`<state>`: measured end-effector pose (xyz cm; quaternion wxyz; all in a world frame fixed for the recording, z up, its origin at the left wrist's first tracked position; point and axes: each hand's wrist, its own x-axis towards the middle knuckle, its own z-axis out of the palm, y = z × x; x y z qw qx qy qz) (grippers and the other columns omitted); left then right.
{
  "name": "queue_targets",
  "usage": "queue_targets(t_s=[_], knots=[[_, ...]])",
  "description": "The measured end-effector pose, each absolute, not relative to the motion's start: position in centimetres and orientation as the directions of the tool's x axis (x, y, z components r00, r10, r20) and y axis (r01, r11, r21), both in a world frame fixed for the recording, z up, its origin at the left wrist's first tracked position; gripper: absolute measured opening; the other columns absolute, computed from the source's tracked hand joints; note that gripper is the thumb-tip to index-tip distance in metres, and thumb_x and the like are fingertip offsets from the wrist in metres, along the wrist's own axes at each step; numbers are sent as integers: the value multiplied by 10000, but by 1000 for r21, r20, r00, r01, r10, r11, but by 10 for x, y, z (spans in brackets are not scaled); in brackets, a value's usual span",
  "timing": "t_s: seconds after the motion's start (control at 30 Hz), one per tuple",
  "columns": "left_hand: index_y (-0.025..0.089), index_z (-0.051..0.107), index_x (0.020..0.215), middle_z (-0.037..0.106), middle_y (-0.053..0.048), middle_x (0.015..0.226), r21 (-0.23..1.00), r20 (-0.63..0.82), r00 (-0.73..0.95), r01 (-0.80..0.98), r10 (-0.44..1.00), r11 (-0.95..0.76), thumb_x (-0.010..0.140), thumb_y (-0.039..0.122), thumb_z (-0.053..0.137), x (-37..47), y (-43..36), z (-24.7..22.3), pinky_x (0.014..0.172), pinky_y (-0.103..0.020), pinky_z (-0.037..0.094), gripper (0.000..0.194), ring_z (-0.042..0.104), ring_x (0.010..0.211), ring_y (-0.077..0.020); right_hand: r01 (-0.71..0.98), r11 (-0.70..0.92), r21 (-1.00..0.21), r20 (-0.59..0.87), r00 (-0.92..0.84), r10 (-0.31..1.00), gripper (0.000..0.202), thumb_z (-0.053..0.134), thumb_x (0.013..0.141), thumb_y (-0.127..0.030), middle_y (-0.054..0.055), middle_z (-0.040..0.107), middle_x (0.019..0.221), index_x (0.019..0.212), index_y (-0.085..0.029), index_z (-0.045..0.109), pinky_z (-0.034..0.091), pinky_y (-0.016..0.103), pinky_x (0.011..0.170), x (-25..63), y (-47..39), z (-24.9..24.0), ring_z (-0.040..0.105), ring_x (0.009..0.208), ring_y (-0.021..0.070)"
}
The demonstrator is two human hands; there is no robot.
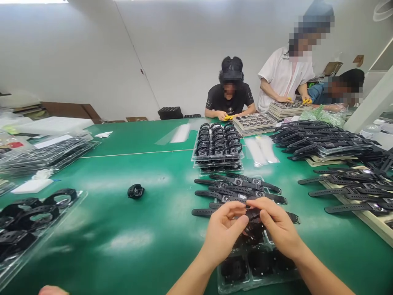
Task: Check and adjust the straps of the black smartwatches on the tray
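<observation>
Both of my hands meet over a clear plastic tray [258,282] at the lower middle right. A black watch [254,221] is between them, partly covered by the fingers. My left hand [225,231] curls its fingers and thumb at the watch's left side. On the right side, my right hand [278,225] has its fingers bent round the strap. Dark watches fill the pockets of the tray under my wrists. Just beyond my hands, several watches with flat, stretched straps [227,191] lie across another clear tray.
One looped watch [135,191] sits alone on the green table [129,246]. Stacked trays of looped watches [218,143] stand ahead. More strapped watches [325,141] are piled right; trays [46,229] are left. Three people work across the table. Another hand [53,291] shows at bottom left.
</observation>
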<state>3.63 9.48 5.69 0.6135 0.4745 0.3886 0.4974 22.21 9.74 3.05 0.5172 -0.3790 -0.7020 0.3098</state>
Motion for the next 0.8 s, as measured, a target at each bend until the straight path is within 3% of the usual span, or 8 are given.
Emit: queue_targets(t_s=[0.17, 0.37, 0.43, 0.5, 0.63, 0.73, 0.8], knots=[[171, 807, 836, 755, -46, 801, 987, -37, 174, -146, 984, 63, 689, 295, 873, 38, 97, 52, 613, -233, 548, 204, 638, 641, -134, 200, 562, -802, 521, -225, 823, 289, 509, 1063, -325, 54, 699, 1015, 1221, -332, 751, 568, 316, 839, 220, 96, 32, 663, 953, 199], [185, 825, 910, 795, -72, 880, 997, 43, 165, -69, 985, -32, 796, 301, 790, 38, 94, 48, 618, -246, 564, 167, 677, 670, -163, 218, 542, -811, 483, -273, 832, 293, 573, 1029, -349, 67, 713, 1134, 1278, -339, 727, 578, 345, 920, 218, 96, 33, 683, 1050, 217], [191, 825, 961, 798, -86, 952, 995, 102, 200, -35, 975, -97, 868, 315, 721, 36, 93, 49, 615, -263, 589, 187, 695, 677, -172, 212, 488, -847, 439, -237, 866, 280, 634, 992, -378, 74, 739, 1171, 1239, -323, 753, 573, 378, 960, 218, 96, 34, 690, 1082, 240], [205, 814, 1021, 789, -90, 1007, 973, 215, 226, 36, 950, -229, 927, 293, 653, 32, 93, 51, 622, -271, 606, 206, 710, 701, -176, 175, 400, -900, 372, -175, 912, 260, 653, 971, -422, 74, 776, 1089, 1144, -294, 798, 597, 372, 891, 219, 97, 35, 715, 983, 241], [208, 768, 1047, 782, -73, 947, 726, 595, 257, 235, 761, -647, 930, 178, 670, 24, 99, 50, 749, -295, 612, 155, 717, 836, -197, 42, 168, -985, 159, -158, 975, 305, 678, 926, -484, 52, 785, 859, 1021, -238, 831, 544, 266, 558, 223, 98, 38, 622, 604, 156], [177, 716, 1040, 769, -74, 903, 522, 732, 350, 264, 585, -811, 958, 143, 640, 23, 103, 47, 741, -290, 606, 117, 701, 814, -183, 36, 61, -997, 52, -201, 978, 257, 718, 891, -436, 24, 769, 794, 1016, -240, 829, 486, 235, 510, 225, 98, 41, 553, 536, 122], [159, 684, 1056, 760, -80, 895, 430, 767, 388, 279, 511, -858, 975, 117, 602, 24, 104, 45, 716, -289, 602, 122, 688, 800, -181, 70, 55, -996, 38, -223, 974, 231, 720, 883, -407, 18, 768, 788, 1006, -245, 829, 504, 246, 544, 226, 98, 44, 583, 561, 135]])
